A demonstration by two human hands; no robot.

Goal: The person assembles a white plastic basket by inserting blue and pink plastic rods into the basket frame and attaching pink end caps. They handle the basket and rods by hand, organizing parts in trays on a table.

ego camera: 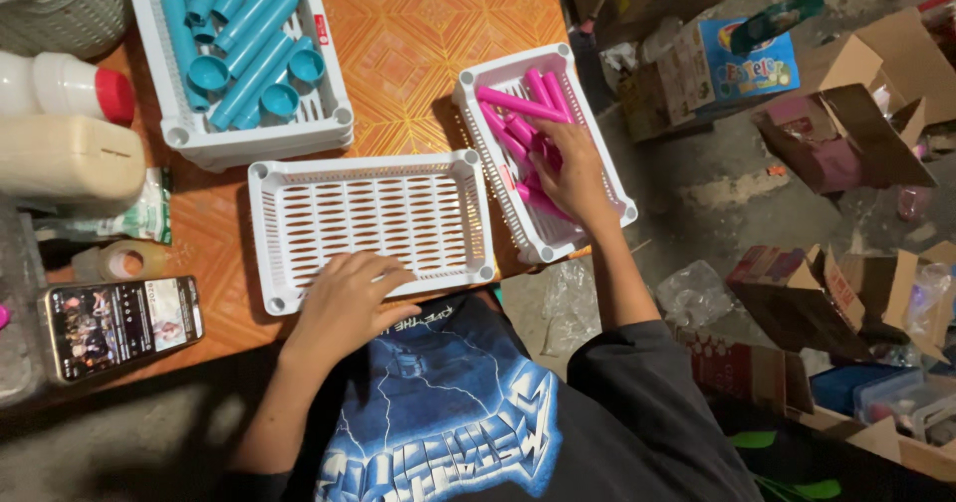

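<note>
An empty white slotted basket (299, 178) lies in the middle of the orange patterned table. My left hand (349, 298) rests flat on its near rim, fingers spread, holding nothing. To the right, a second white basket (607, 178) holds several pink plastic tubes (518, 104). My right hand (568, 168) reaches into that basket with its fingers closed around some of the pink tubes. A third white basket (334, 114) at the back left is filled with several teal tubes (249, 39).
A phone (119, 323) with a lit screen lies at the table's near left. White bottles (60, 89) and a woven basket (70, 9) stand at the far left. Cardboard boxes (846, 133) and plastic bags (697, 293) litter the concrete floor to the right.
</note>
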